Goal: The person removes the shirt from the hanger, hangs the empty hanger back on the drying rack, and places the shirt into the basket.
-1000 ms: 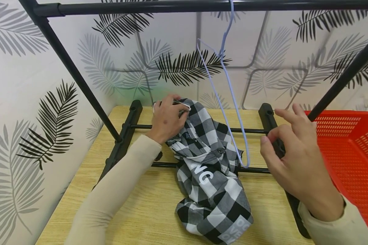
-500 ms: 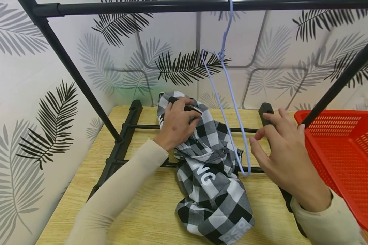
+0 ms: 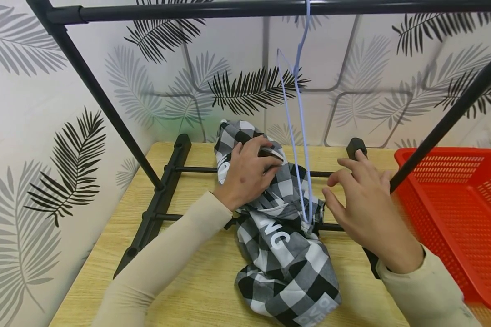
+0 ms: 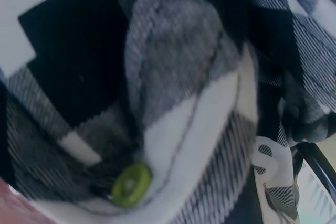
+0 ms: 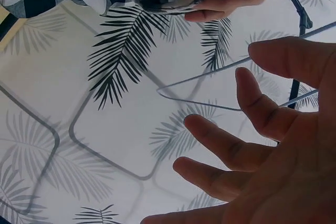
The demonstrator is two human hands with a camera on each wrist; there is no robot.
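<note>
A black, white and grey checked shirt [image 3: 288,272] with white lettering hangs bunched from my left hand [image 3: 247,175], which grips its upper part. In the left wrist view the checked cloth fills the picture, with a green button [image 4: 131,185] near the bottom. A light-blue wire hanger [image 3: 302,104] hangs edge-on from the rack's top bar, its lower corner in front of the shirt. To the right of the hanger is my right hand [image 3: 368,211], fingers spread and loosely bent, holding nothing. The right wrist view shows the same right hand [image 5: 273,135] with nothing in it.
A black rack [image 3: 188,9] frames the scene, its feet and lower bars resting on the wood-grain table [image 3: 192,286]. On the right stands a red plastic basket [image 3: 458,200]. Behind is a leaf-patterned wall [image 3: 237,54].
My left hand has moved right and slightly toward me with the shirt's upper part. The right hand has shifted left, closer to the hanger. The hanger has turned more edge-on.
</note>
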